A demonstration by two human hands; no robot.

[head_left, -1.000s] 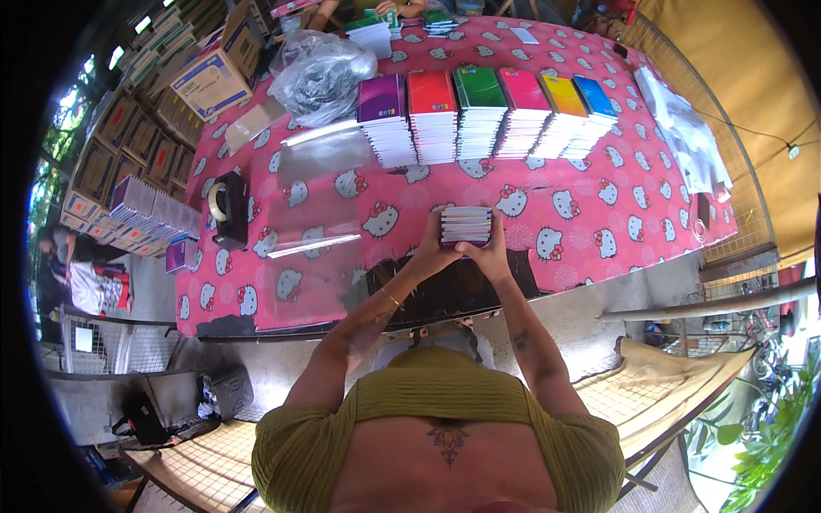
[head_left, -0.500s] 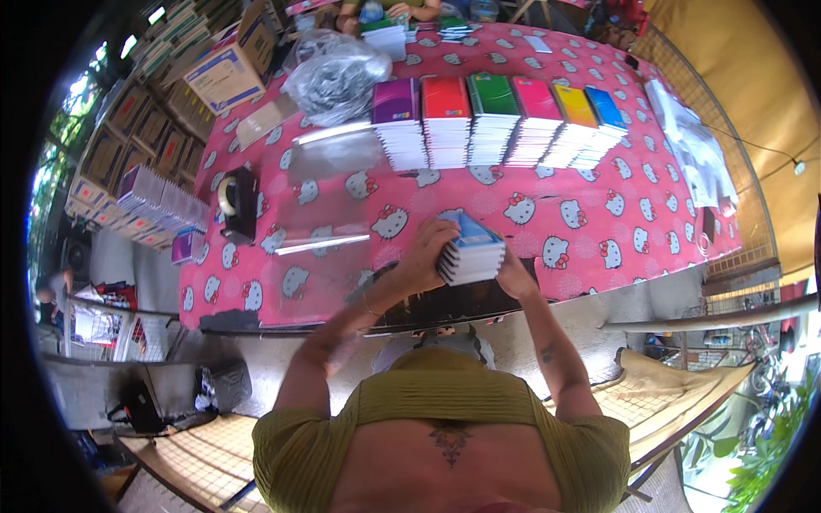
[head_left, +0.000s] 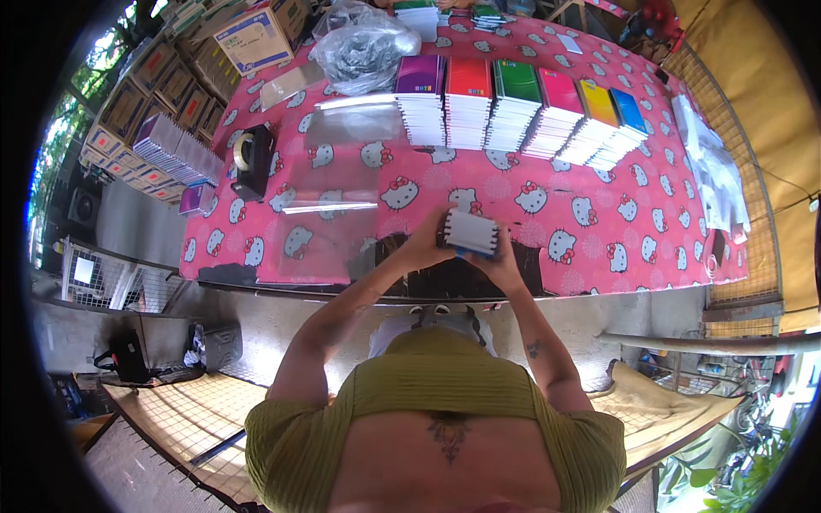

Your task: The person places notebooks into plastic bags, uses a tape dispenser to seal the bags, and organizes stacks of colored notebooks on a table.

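Both my hands grip a small stack of spiral notebooks (head_left: 471,232) over the near edge of the table. White page edges face up, and a strip of blue cover shows along the near side. My left hand (head_left: 428,243) is wrapped round the stack's left end. My right hand (head_left: 502,264) holds its right end, fingers partly hidden behind it. Beyond them stands a row of notebook piles with purple (head_left: 420,75), red (head_left: 469,79), green (head_left: 516,82), pink (head_left: 560,90), yellow (head_left: 598,103) and blue (head_left: 628,110) covers.
Clear plastic sheets (head_left: 329,235) lie left of my hands, with a black tape dispenser (head_left: 254,162) further left. A crumpled plastic bag (head_left: 363,56) and an open carton (head_left: 254,41) are at the back left. Purple notebooks (head_left: 175,152) stand by stacked boxes; white sheets (head_left: 710,162) hang at right.
The notebook stack has been turned in my hands: its blue cover faced up before, and now white page edges do. My right hand has shifted its hold. The whole view has shifted slightly.
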